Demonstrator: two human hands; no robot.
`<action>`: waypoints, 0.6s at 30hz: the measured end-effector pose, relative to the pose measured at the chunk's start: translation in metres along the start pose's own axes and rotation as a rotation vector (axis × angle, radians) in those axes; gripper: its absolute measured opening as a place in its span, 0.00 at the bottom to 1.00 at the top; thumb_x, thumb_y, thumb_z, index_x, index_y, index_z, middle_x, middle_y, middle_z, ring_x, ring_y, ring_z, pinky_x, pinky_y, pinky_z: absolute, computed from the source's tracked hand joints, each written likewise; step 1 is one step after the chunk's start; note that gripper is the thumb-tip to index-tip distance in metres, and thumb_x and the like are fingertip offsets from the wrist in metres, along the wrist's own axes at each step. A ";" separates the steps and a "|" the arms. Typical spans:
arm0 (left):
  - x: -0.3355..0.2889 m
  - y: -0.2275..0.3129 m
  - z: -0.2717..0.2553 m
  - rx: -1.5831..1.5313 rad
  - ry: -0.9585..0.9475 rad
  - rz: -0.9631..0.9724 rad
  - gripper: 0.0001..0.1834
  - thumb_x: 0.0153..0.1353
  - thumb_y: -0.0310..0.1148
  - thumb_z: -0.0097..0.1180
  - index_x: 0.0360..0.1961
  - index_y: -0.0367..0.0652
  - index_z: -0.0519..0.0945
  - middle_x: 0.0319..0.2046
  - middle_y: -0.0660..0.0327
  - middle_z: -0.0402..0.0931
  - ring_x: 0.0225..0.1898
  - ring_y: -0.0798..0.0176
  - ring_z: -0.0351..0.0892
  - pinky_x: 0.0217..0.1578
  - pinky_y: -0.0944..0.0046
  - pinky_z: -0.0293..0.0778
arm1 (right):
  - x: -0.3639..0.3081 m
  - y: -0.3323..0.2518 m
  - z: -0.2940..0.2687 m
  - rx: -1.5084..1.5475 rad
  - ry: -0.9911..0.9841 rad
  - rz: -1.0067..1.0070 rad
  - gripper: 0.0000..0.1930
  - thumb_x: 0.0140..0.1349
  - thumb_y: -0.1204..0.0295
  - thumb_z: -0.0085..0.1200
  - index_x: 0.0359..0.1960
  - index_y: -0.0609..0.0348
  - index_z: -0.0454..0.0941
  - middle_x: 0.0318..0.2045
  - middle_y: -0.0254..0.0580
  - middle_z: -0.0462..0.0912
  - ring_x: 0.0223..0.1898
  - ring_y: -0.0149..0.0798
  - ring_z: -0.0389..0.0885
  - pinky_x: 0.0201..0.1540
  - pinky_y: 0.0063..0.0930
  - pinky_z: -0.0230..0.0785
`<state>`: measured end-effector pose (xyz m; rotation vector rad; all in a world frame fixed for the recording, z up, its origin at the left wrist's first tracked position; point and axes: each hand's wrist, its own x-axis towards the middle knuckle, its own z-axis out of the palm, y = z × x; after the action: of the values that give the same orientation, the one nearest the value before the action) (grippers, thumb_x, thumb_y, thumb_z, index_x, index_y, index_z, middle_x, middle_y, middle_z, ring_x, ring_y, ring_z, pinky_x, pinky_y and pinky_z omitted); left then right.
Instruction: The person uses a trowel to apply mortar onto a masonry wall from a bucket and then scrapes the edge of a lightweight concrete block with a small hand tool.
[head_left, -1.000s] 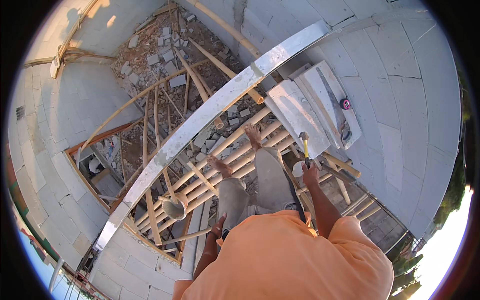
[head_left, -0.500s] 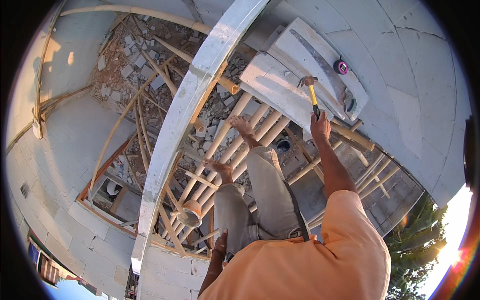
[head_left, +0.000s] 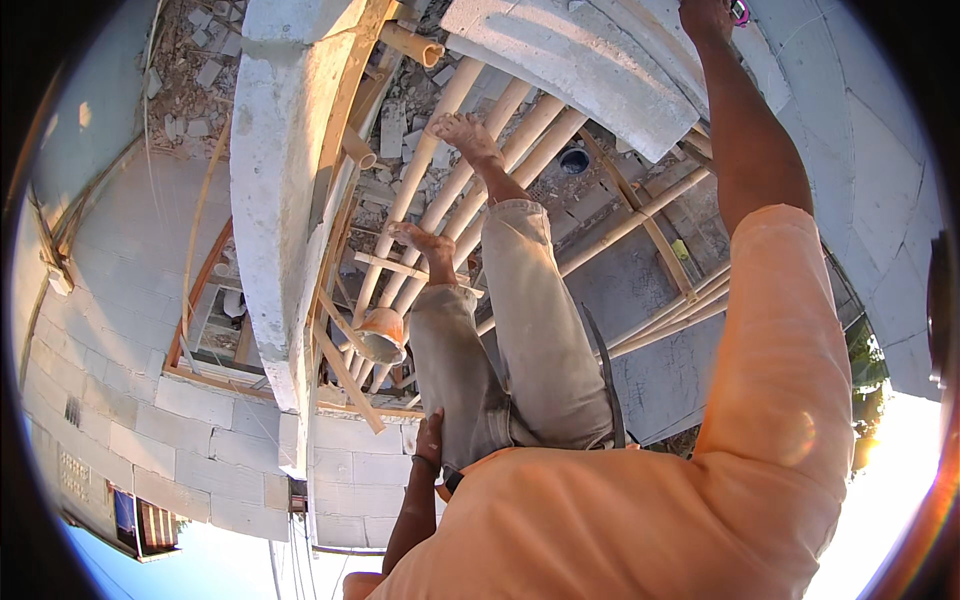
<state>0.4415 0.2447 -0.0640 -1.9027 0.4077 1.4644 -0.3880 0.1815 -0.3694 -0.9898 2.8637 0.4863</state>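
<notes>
My left hand [head_left: 429, 438] lies against the side of my left trouser leg [head_left: 455, 380], its fingers along the cloth and nothing seen in it. At the top edge, my right hand [head_left: 706, 20] reaches out over the pale concrete slab [head_left: 570, 70]. Its fingers are mostly cut off by the picture's rim, and no hammer shows in this view. Beside that hand, part of a round pink-and-black tape measure [head_left: 740, 12] is visible. My bare feet [head_left: 425, 243] stand on bamboo poles [head_left: 463, 200].
A white-topped concrete beam [head_left: 285, 190] runs along my left. An orange-rimmed bucket [head_left: 381, 336] hangs or sits by the poles; I cannot tell which. Rubble and a dark round pipe opening [head_left: 574, 161] lie below through the gaps. A block wall [head_left: 205, 440] stands at lower left.
My right arm has stretched farther up and forward, taking the hand to the top edge; the hammer it held is out of view. The whole view has tilted, shifting the slab upward. My left hand stays at the leg.
</notes>
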 end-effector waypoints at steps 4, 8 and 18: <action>0.001 -0.018 0.001 0.100 0.103 0.088 0.41 0.60 0.63 0.45 0.52 0.29 0.73 0.45 0.44 0.76 0.47 0.51 0.76 0.51 0.55 0.68 | -0.022 -0.002 -0.027 0.065 -0.071 0.037 0.22 0.62 0.58 0.51 0.52 0.60 0.73 0.53 0.57 0.71 0.56 0.59 0.69 0.57 0.53 0.61; 0.019 -0.014 -0.006 0.063 0.038 0.044 0.50 0.55 0.67 0.50 0.56 0.24 0.69 0.50 0.42 0.74 0.51 0.52 0.75 0.53 0.58 0.69 | -0.136 0.016 -0.054 0.220 0.099 -0.182 0.21 0.60 0.64 0.54 0.52 0.63 0.73 0.51 0.56 0.72 0.55 0.55 0.69 0.59 0.45 0.60; 0.080 -0.099 -0.010 -0.918 -0.139 0.132 0.34 0.55 0.50 0.64 0.54 0.34 0.73 0.40 0.52 0.80 0.40 0.55 0.81 0.44 0.57 0.77 | -0.456 -0.051 -0.049 0.792 -1.065 0.305 0.19 0.62 0.62 0.50 0.49 0.64 0.76 0.39 0.50 0.81 0.42 0.47 0.80 0.45 0.39 0.71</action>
<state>0.5350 0.3215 -0.1055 -2.4502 -0.2772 2.0774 0.0050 0.3965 -0.2599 -0.0651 1.8913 -0.1269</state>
